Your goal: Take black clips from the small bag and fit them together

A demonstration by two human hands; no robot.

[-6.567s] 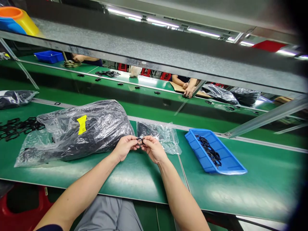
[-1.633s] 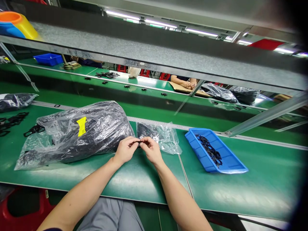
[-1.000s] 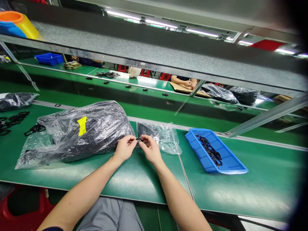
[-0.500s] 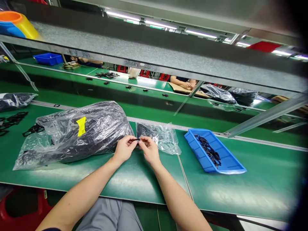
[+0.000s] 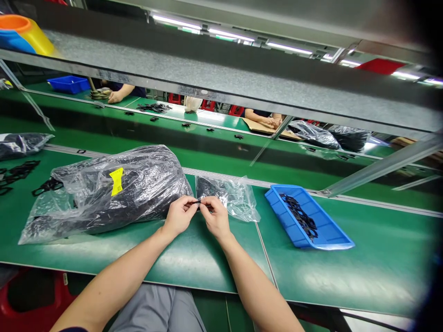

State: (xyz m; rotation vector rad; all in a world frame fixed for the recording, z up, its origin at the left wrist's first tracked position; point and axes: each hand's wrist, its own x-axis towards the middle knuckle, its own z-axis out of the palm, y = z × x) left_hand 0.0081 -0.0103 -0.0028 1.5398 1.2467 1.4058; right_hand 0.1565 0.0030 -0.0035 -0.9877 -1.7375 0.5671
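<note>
Part (image 5: pixel 197 201), small and black, is pinched between both hands low over the table (image 5: pixel 194 263); its shape is too small to make out. At the far left edge a dark bag (image 5: pixel 20 143) lies flat, and loose black pieces (image 5: pixel 19 173) are strewn just in front of it. Next comes the big bag (image 5: pixel 138 184), clear plastic stuffed with black goods, with a yellow label (image 5: pixel 116 180) on its side. The left hand (image 5: pixel 178 216) is just beside this bag's right end, its thumb and fingers (image 5: pixel 188 203) closed on the part's left end. The right hand (image 5: pixel 216 216) meets it from the other side, its fingers (image 5: pixel 207 203) closed on the part's right end, and the small bag (image 5: pixel 238 198) lies right behind it. Well apart to the right sits a blue tray (image 5: pixel 332 233), turned at an angle, with a heap (image 5: pixel 301 216) of black pieces in it. Behind all this a green belt (image 5: pixel 173 138) runs across under a grey shelf (image 5: pixel 207 78). Beyond it, another person's hand (image 5: pixel 116 96) rests at the upper left near a blue bin (image 5: pixel 69 84), and a second person's hands (image 5: pixel 272 121) lie together farther right.
</note>
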